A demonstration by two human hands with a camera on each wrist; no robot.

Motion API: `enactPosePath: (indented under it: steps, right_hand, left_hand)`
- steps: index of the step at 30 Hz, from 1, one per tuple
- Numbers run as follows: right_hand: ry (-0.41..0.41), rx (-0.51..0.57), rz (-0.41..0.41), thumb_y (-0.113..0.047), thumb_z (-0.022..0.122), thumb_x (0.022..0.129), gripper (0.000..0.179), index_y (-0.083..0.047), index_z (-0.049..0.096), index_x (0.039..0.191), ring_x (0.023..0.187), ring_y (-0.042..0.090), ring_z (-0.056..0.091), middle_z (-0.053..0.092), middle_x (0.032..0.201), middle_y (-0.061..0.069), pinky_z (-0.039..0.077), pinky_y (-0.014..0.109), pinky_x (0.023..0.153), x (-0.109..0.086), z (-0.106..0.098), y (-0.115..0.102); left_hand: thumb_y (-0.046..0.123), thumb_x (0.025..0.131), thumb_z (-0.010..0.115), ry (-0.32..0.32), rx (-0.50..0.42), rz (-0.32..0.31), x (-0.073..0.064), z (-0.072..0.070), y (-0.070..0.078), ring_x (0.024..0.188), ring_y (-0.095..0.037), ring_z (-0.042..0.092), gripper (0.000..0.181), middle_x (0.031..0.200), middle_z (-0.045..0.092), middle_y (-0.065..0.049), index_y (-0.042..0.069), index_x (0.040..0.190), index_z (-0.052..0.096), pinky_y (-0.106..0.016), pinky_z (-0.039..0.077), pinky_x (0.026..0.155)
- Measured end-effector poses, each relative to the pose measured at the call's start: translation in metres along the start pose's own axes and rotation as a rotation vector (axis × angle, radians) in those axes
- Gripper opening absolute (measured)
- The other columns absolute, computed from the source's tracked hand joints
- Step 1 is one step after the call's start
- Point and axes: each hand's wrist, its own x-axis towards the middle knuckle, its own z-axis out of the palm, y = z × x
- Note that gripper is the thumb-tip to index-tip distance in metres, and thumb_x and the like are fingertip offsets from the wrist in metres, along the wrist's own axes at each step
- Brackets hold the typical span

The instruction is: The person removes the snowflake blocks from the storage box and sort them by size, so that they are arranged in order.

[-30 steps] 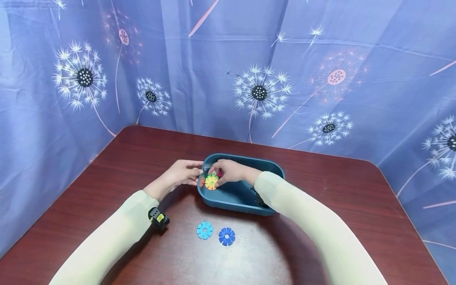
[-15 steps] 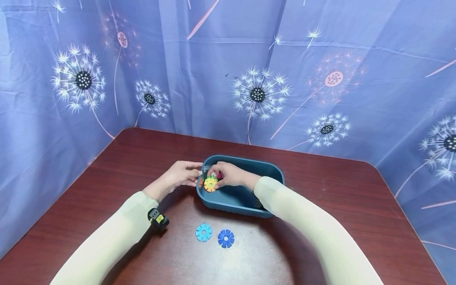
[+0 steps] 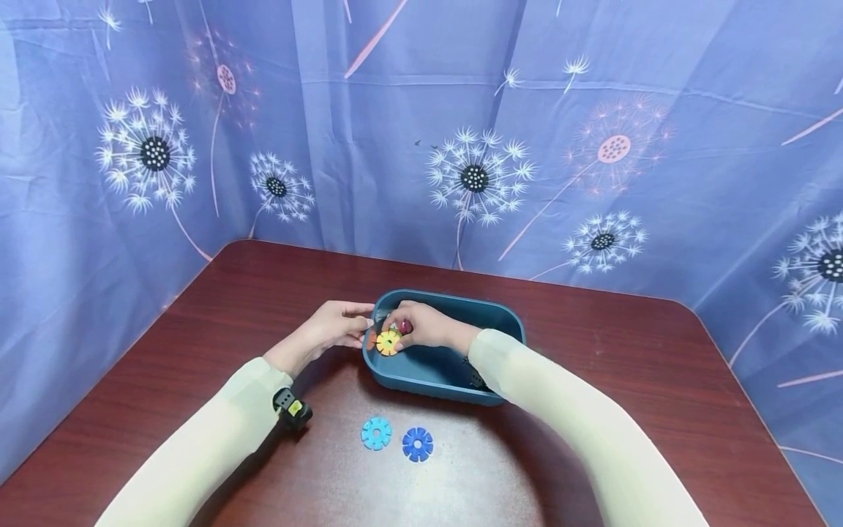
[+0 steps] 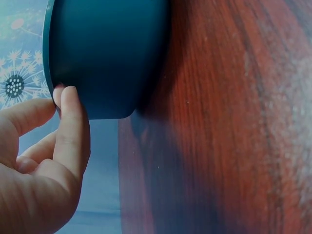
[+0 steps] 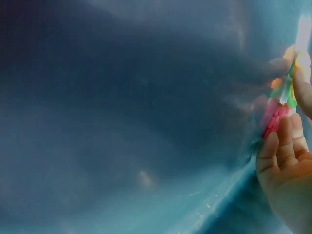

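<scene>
A deep teal plastic tub [image 3: 435, 386] stands on the table. My left hand [image 3: 329, 328] pinches its left end, thumb and fingertips at the rim [image 4: 51, 73] in the left wrist view. Inside that end, my right hand [image 3: 429, 324] grips several notched flower-shaped building discs. The yellow disc [image 3: 381, 346] faces outward, with the thumb at its right edge. Behind it are green pieces [image 5: 292, 101] and a pink disc [image 5: 274, 123], bunched between thumb and fingers. An orange patch [image 3: 372, 339] shows beside the yellow disc at the tub wall.
A light blue disc [image 3: 369, 437] and a dark blue disc [image 3: 410, 445] lie flat on the brown table [image 3: 626, 380] in front of the tub. A blue dandelion-print curtain [image 3: 388, 146] hangs behind and beside the table.
My right fingers shift slightly on the discs, and less green shows around the yellow disc. The left hand keeps its place at the tub rim. The head view tilts up a little.
</scene>
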Motion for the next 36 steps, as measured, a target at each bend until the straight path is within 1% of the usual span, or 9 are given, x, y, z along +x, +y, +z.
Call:
enactPosePath:
  steps: [5,9,13,19,23,26,31,33,36]
  right_hand:
    - [0.02,0.045,0.008,-0.014,0.081,0.088,0.03,-0.01,0.071,0.116,0.091,0.015,0.053,0.063,0.106,0.009,0.049,0.025,0.081,-0.001,0.001,0.001]
    - [0.031,0.097,0.007,-0.01,0.081,0.087,0.028,-0.008,0.068,0.112,0.091,0.015,0.055,0.064,0.107,0.01,0.051,0.023,0.08,-0.001,0.0,0.001]
    - [0.042,0.152,0.015,-0.008,0.079,0.088,0.026,-0.006,0.066,0.111,0.089,0.015,0.058,0.067,0.104,0.011,0.053,0.022,0.079,-0.001,-0.001,0.002]
    - [0.09,0.176,0.058,-0.005,0.075,0.091,0.019,-0.003,0.069,0.109,0.089,0.017,0.065,0.071,0.101,0.013,0.06,0.026,0.085,0.001,-0.005,0.002]
    - [0.113,0.186,0.09,-0.006,0.074,0.092,0.012,-0.003,0.071,0.104,0.088,0.017,0.066,0.073,0.1,0.013,0.062,0.027,0.083,0.002,-0.007,0.002]
    - [0.073,0.187,0.102,-0.012,0.077,0.091,0.021,-0.004,0.072,0.109,0.089,0.014,0.064,0.073,0.103,0.012,0.06,0.024,0.081,0.002,-0.006,0.001]
    - [-0.023,0.118,0.053,-0.021,0.084,0.086,0.038,-0.006,0.071,0.119,0.091,0.012,0.058,0.066,0.106,0.009,0.053,0.018,0.078,-0.001,-0.007,-0.002]
    - [-0.049,0.095,0.04,-0.022,0.085,0.085,0.037,-0.007,0.072,0.117,0.09,0.012,0.055,0.064,0.105,0.008,0.05,0.017,0.076,-0.003,-0.009,-0.004]
    - [-0.109,0.093,0.025,-0.022,0.085,0.085,0.039,-0.008,0.072,0.119,0.091,0.012,0.052,0.062,0.104,0.008,0.048,0.018,0.077,-0.008,-0.011,-0.006]
  left_hand:
    - [0.007,0.1,0.06,-0.012,-0.009,0.011,-0.002,0.0,0.0,0.068,-0.004,0.066,0.052,0.087,0.074,-0.008,-0.004,0.149,0.048,-0.02,0.062,0.066]
    - [0.007,0.099,0.06,-0.015,-0.031,0.006,-0.001,0.0,-0.001,0.066,-0.003,0.065,0.052,0.084,0.073,-0.004,-0.004,0.149,0.048,-0.019,0.062,0.065]
    - [0.007,0.1,0.06,-0.012,-0.036,-0.005,-0.001,0.001,0.0,0.067,-0.003,0.064,0.052,0.083,0.071,-0.003,-0.003,0.149,0.049,-0.019,0.061,0.066]
    - [0.008,0.1,0.06,0.002,-0.016,-0.011,-0.001,0.0,0.001,0.068,-0.005,0.064,0.052,0.086,0.07,-0.004,-0.002,0.15,0.049,-0.02,0.062,0.067]
    - [0.009,0.1,0.06,0.004,-0.008,-0.007,-0.001,0.0,0.001,0.069,-0.005,0.064,0.052,0.089,0.07,-0.008,-0.003,0.15,0.048,-0.02,0.062,0.067]
    - [0.009,0.1,0.061,0.003,-0.008,-0.008,-0.001,0.0,0.0,0.069,-0.006,0.065,0.053,0.089,0.071,-0.009,-0.003,0.15,0.048,-0.019,0.062,0.066]
    - [0.008,0.1,0.061,0.001,-0.008,0.003,-0.001,-0.001,-0.001,0.07,-0.006,0.065,0.053,0.086,0.071,-0.008,-0.004,0.149,0.048,-0.02,0.062,0.067]
    - [0.008,0.099,0.061,-0.002,-0.006,0.006,0.0,-0.001,-0.001,0.07,-0.006,0.065,0.052,0.087,0.071,-0.008,-0.004,0.149,0.049,-0.02,0.062,0.067]
    - [0.007,0.099,0.061,-0.004,-0.007,0.008,0.001,-0.001,-0.001,0.069,-0.006,0.065,0.052,0.087,0.071,-0.008,-0.004,0.149,0.049,-0.02,0.063,0.067]
